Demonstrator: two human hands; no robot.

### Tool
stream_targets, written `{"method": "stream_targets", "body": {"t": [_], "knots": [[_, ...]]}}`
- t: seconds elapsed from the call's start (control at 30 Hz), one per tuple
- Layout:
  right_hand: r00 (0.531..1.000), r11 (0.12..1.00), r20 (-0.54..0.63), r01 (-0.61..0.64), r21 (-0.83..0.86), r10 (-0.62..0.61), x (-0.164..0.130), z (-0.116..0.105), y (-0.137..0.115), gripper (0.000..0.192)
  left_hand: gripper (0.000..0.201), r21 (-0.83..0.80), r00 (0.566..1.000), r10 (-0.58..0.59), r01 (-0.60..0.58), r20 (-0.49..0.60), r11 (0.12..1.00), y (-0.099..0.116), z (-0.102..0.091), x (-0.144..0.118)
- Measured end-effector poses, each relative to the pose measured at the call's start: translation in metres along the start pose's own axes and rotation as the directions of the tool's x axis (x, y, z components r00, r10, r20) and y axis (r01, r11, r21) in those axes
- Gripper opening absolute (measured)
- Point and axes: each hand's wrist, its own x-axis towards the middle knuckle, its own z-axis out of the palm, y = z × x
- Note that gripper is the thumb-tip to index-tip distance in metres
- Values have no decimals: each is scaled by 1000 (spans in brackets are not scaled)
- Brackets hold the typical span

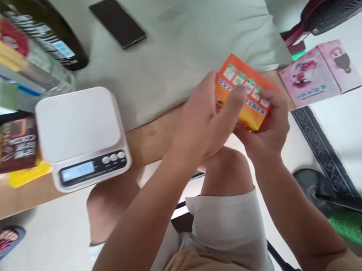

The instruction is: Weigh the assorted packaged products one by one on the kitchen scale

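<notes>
Gripped orange box (245,92) between both hands, left hand (206,122) at nine o'clock, right hand (268,128) at five, above bench (153,135) edge, label up, probably for reading; scale (82,136) at nine o'clock.

I can't read any text for certain: the scale (83,137) display shows faint blurred digits, and print on the orange box (245,92) and bottle (45,31) label is too small.

One head-worn view, looking steeply down from above the seated person's lap, hands (234,122) close at frame centre, table (154,140) edge across the middle, scale (80,134) at left, floor along the bottom
</notes>
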Motion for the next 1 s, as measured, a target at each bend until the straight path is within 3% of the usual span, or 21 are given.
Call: {"method": "stream_targets", "body": {"t": [0.07,0.2,0.4,0.6,0.7,0.8,1.0], "knots": [[974,990,-193,107,-91,-123,-2,-25,21,68,29,-17,997,-26,27,68,999,-2,37,19],[937,972,-318,76,-224,-147,0,-58,52,62,27,-31,986,-50,55,161,998,-12,95,54],[888,938,-437,-16,-347,-146,11,-78,78,56,11,-37,967,10,0,253,999,-22,142,105],[905,942,-407,-21,-335,-125,-9,-79,83,77,47,0,975,66,-68,210,998,-39,146,119],[903,897,-401,-43,-439,-153,-30,-82,86,74,48,30,978,119,-126,172,992,-47,140,112],[945,859,-300,-41,-510,-133,-45,-88,92,72,43,44,972,131,-143,196,989,-49,138,106],[981,857,-192,-79,-509,-23,-44,-92,92,79,40,8,977,125,-128,172,992,-51,146,112]]}}
